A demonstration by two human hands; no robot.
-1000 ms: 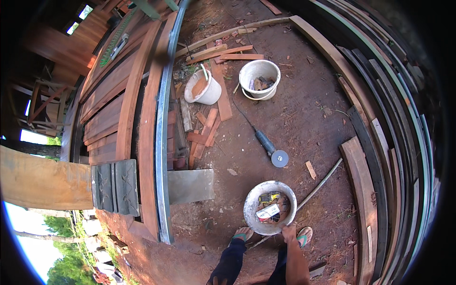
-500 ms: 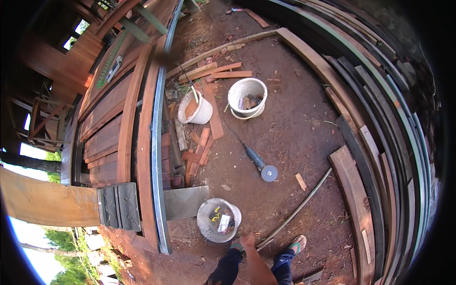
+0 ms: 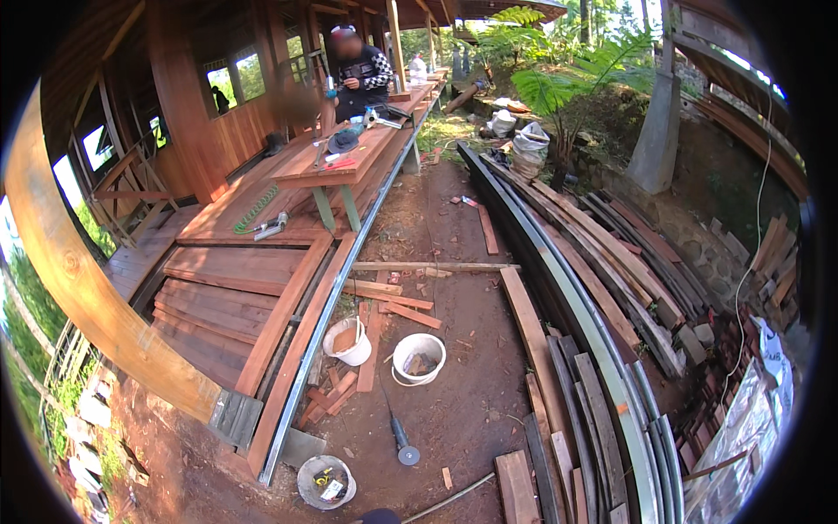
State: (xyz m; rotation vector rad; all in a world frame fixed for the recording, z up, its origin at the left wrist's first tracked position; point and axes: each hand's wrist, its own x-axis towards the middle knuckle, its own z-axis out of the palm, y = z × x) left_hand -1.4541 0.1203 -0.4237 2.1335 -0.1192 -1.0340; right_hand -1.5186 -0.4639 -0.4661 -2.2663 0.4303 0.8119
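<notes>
Neither of my hands shows now; a dark blue patch at the lower edge looks like my trouser leg (image 3: 381, 517). Closest to it stands a white bucket (image 3: 326, 482) holding yellow and dark items and a white box. An angle grinder (image 3: 401, 441) lies on the dirt, its grey disc toward me and its cord running away. Beyond it are a second white bucket (image 3: 419, 358) with scraps inside and a tilted one (image 3: 347, 341) with reddish-brown contents. A thin pole (image 3: 449, 499) slants along the ground at the bottom.
Timber and metal lengths (image 3: 602, 375) are stacked along the right. On the left runs a raised wooden deck with a metal edge (image 3: 327, 336). A co-worker (image 3: 358, 74) is at a wooden bench (image 3: 336, 166) with tools. Offcuts (image 3: 406, 310) litter the dirt.
My view has swung up and away from my feet, bringing the bench and co-worker into sight. The hand and forearm that were beside the near bucket have left the picture.
</notes>
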